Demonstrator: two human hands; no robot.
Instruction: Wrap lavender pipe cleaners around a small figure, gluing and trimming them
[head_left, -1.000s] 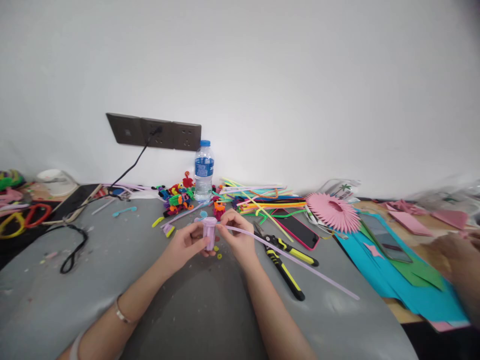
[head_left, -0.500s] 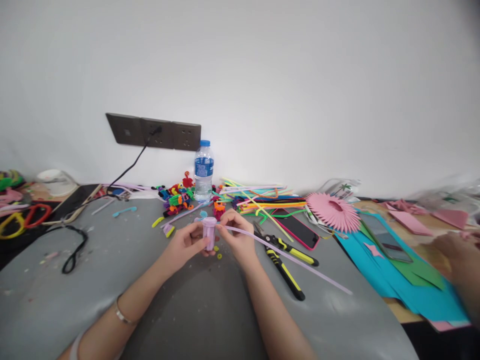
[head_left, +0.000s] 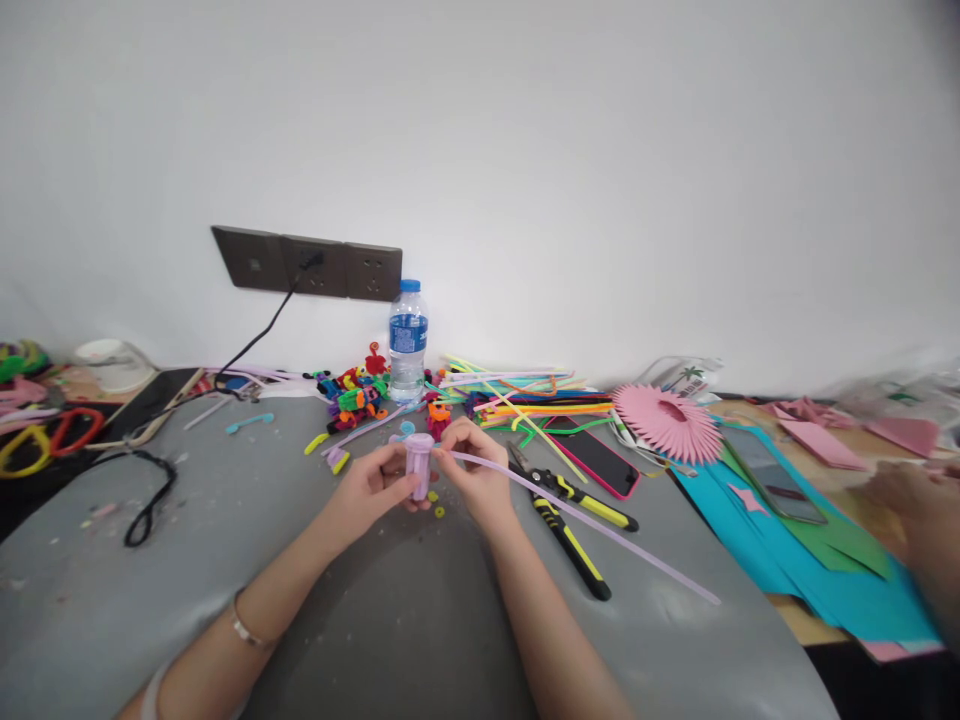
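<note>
A small lilac cylinder made of pipe cleaners (head_left: 419, 470) stands upright in my left hand (head_left: 373, 488), whose fingers and thumb close round its side. At its top rim, my right hand (head_left: 475, 468) pinches a long lilac pipe cleaner (head_left: 600, 527). From there the loose length runs down to the right, over the pliers (head_left: 576, 520) with yellow-and-black handles that lie open on the grey mat (head_left: 390, 630). Small yellow bits (head_left: 439, 511) lie just beyond my fingers. The fingertips behind the cylinder are partly hidden.
A water bottle (head_left: 408, 345) stands by the wall between colourful fuzzy figures (head_left: 356, 397) and a pile of pipe cleaners (head_left: 517, 390). Rightward are a phone (head_left: 596, 455), a pink paper ring (head_left: 667, 425), blue paper (head_left: 739, 520) and another person's hand (head_left: 919, 515). Scissors (head_left: 75, 430) lie left.
The free end of the lilac pipe cleaner has shifted slightly down and to the right. Both my hands keep nearly the same place and grip.
</note>
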